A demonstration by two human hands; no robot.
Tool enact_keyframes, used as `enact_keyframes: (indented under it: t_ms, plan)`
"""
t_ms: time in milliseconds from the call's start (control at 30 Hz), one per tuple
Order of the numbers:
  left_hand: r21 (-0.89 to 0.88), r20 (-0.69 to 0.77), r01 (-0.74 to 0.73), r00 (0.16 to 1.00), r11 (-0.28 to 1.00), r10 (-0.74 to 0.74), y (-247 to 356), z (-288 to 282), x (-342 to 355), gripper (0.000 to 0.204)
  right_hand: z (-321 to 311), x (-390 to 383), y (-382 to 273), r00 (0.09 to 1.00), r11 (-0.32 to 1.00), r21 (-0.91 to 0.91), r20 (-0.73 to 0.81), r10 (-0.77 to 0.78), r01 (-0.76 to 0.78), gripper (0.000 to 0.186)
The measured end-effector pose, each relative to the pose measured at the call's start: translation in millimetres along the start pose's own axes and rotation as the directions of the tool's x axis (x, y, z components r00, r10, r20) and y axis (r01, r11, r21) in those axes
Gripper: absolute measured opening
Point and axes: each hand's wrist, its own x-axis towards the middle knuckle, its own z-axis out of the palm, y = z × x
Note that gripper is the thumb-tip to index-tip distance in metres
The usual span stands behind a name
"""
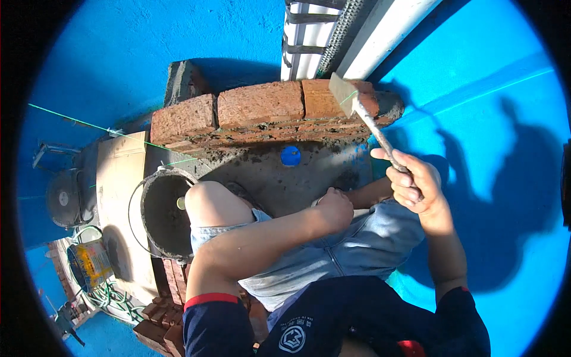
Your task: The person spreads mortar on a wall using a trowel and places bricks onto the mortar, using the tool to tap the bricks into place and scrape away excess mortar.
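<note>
My right hand (410,181) is closed around the handle of a flat-bladed trowel (370,122). Its broad grey blade overlaps the right end of a low row of red bricks (260,105); whether it touches them I cannot tell. Mortar shows in the joint beneath the bricks. My left hand (335,209) is curled into a fist near my lap, close to my right forearm. Its fingertips are hidden, so anything inside them does not show. A green string (71,122) runs from the far left toward the brickwork.
A mortar-stained bucket (156,205) stands beside my left knee. Left of it lies a cardboard sheet (122,163), with a dark tub (64,197) beyond. A yellow-labelled bucket (90,265), a hose (116,300) and stacked bricks (156,324) lie lower left. A white pipe (389,35) stands behind the bricks.
</note>
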Motion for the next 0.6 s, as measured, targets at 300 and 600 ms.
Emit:
enact_keyframes:
  t_ms: [300, 600]
  plan:
    - [0.000, -0.058, -0.011, 0.998, 1.000, 0.011, 1.1, 11.9, -5.7, 0.034, 5.6, -19.4, 17.3, 0.960, 0.931, -0.241, 0.139, -0.245, 0.273, 0.043]
    - [-0.019, 0.312, -0.123, 0.942, 0.992, 0.123, 18.5, 3.8, -16.7, 0.024, -52.9, -12.5, 30.1, 0.873, -0.317, -0.946, 0.211, -0.440, 0.069, 0.031]
